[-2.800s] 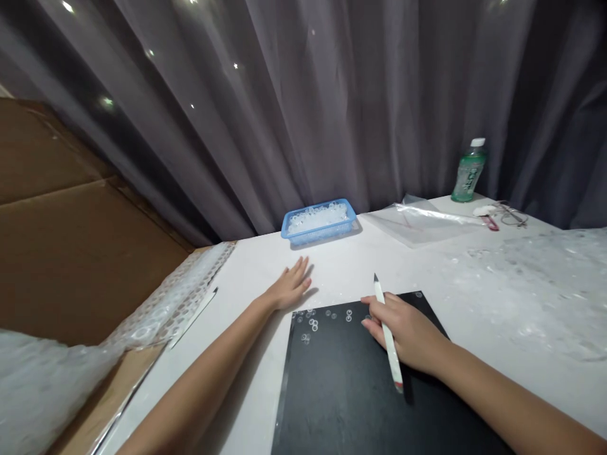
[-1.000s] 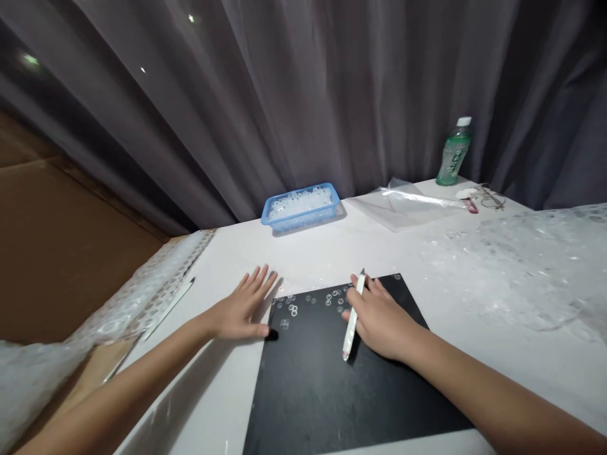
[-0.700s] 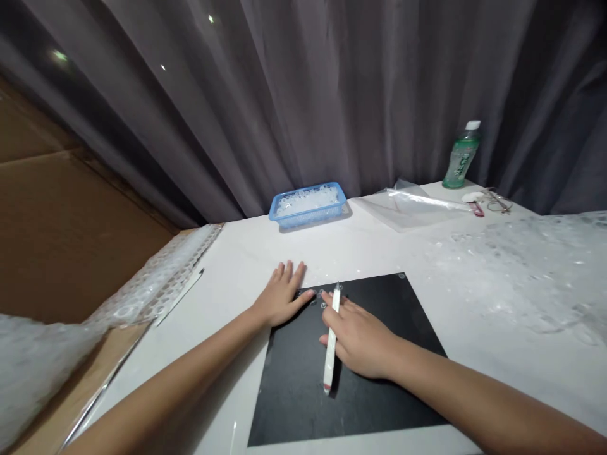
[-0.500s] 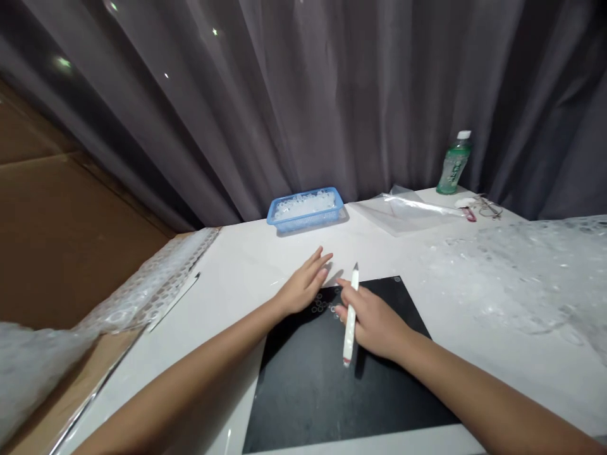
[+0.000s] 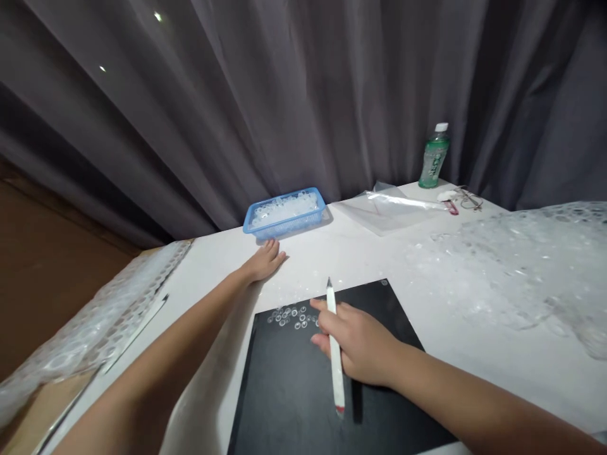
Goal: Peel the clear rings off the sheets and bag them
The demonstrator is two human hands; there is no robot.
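Observation:
My left hand (image 5: pixel 266 260) rests on the white table just in front of the blue basket (image 5: pixel 283 213), fingers stretched toward it and holding nothing visible. Small clear plastic rings fill the basket. Over the upper right of a black mat (image 5: pixel 289 392), my right hand (image 5: pixel 358 341) is closed around a white pen-shaped tool (image 5: pixel 336 360). Its pointed grey tip faces away from me and its red-marked end points back. Several small clear rings (image 5: pixel 287 316) lie on the far left of the mat, some beside my right fingertips. Whether those fingers touch any ring I cannot tell.
A clear plastic sheet (image 5: pixel 384 212) lies behind the mat. A green-labelled bottle (image 5: pixel 434 157) stands at the back right near scissors-like loops (image 5: pixel 469 201). Bubbly clear plastic (image 5: pixel 535 272) covers the right side. At left are bubble wrap (image 5: pixel 109 303) and a thin white strip (image 5: pixel 137 332).
My left hand has left the mat and moved left and away, up to the basket. The right hand still holds the tool over the mat. The whole view has shifted.

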